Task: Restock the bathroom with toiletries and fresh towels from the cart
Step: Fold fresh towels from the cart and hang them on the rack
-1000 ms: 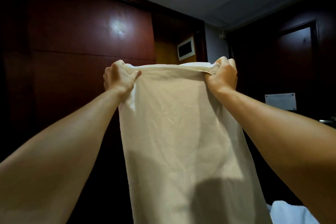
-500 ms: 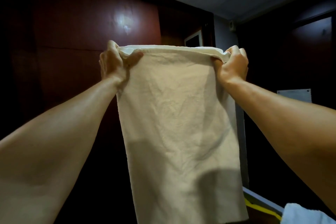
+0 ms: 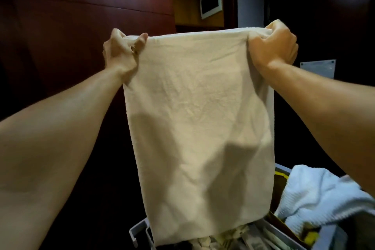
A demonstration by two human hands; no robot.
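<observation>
Presently the cream towel (image 3: pixel 198 128) is held stretched by its top corners, one gripped in the left hand (image 3: pixel 121 53) and one in the right hand (image 3: pixel 274 46), its long axis hanging straight down between both toward the cart (image 3: pixel 140 231), neither hand nearer.

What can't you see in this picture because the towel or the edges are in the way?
- Head view: the cream towel, held up by the left hand and right hand, hides most of the cart behind it.
- The white towel is cut off by the right edge.
- The bathroom is not in view.
- Items under the towel's hem are too dark to name.
</observation>
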